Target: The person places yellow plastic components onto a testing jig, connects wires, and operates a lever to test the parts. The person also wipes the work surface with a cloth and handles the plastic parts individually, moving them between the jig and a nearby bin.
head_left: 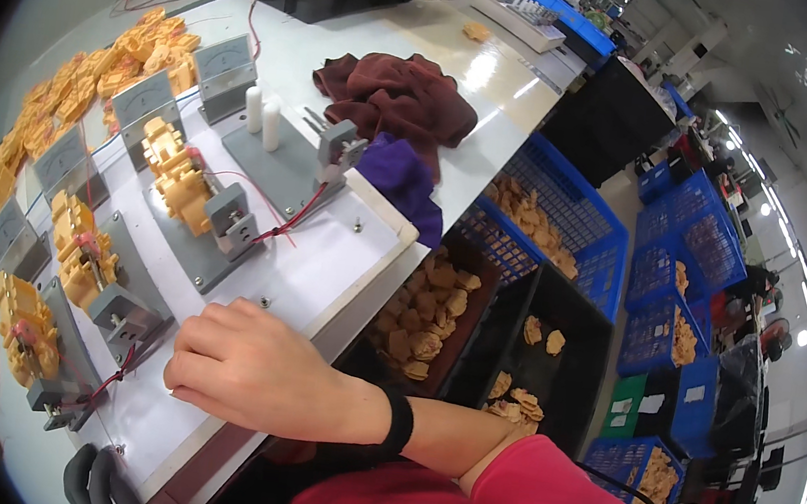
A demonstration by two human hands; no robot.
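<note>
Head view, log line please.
right hand: curled, contents hidden; left hand: out of view; yellow parts: on three fixtures; fourth fixture: no yellow part

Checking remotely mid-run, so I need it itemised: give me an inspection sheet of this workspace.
Surface: white board on a pale table.
Work items: three grey fixtures carry yellow parts; the white-pegged fixture carries none; four meters behind.
Clutter: maroon cloth, purple cloth.
Hands: right hand curled near the board's edge, grip hidden; left not in view.
Cables: red and black wires at the fixtures.
Surroundings: blue crate and black bin beside the table, both holding yellowish pieces.
</note>
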